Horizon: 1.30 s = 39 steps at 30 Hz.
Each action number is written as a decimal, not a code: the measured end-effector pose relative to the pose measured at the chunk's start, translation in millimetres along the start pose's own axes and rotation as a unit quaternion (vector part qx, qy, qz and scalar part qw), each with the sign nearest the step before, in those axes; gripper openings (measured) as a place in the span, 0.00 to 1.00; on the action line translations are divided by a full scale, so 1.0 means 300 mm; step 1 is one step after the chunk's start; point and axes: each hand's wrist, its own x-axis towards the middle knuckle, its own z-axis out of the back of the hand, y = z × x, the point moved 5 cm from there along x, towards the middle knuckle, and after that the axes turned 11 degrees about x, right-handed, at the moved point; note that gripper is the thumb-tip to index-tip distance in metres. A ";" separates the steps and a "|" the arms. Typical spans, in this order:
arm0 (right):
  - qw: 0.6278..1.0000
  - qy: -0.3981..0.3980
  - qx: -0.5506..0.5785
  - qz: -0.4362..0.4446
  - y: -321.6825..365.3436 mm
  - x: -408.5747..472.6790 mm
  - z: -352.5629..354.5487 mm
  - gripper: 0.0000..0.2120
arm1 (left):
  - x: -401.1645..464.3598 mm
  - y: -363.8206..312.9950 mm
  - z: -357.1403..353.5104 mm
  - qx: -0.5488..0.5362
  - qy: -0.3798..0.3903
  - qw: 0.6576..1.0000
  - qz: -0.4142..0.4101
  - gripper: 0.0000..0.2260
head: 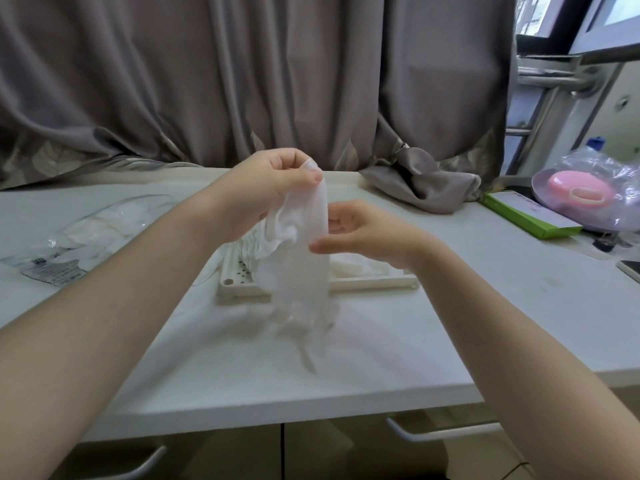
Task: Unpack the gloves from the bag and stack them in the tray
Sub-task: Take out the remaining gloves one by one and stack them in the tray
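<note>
Translucent glove (304,237) held mid-frame above tray (363,284): cuff pinched in left hand (263,188) grip; right hand (360,230) fingers curled at glove edge. Bag (93,233) left on table (381,358).

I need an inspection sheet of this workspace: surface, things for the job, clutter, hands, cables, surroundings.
Surface: white table, drawers below.
Job's things: thin white glove held up over the cream tray; more gloves lie in the tray; clear plastic bag lies at left.
Clutter: green box, pink item under plastic wrap, dark flat thing at right edge.
Hands: left hand pinches the glove's top; right hand touches its side, fingers loosely curled.
Cables: nothing seen.
Surroundings: grey curtain behind, window at upper right.
</note>
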 end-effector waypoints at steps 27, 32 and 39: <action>0.926 -0.296 -0.134 -0.192 -0.279 0.182 0.468 0.13 | 0.191 0.361 0.043 0.347 -0.080 0.922 0.153 0.07; 0.880 -0.373 -0.282 -0.086 -0.259 0.186 0.441 0.18 | 0.203 0.338 0.051 0.457 -0.099 0.874 0.135 0.15; 0.913 -0.138 -0.384 0.019 -0.206 0.093 0.227 0.13 | 0.211 0.250 -0.091 0.544 0.040 0.838 -0.024 0.20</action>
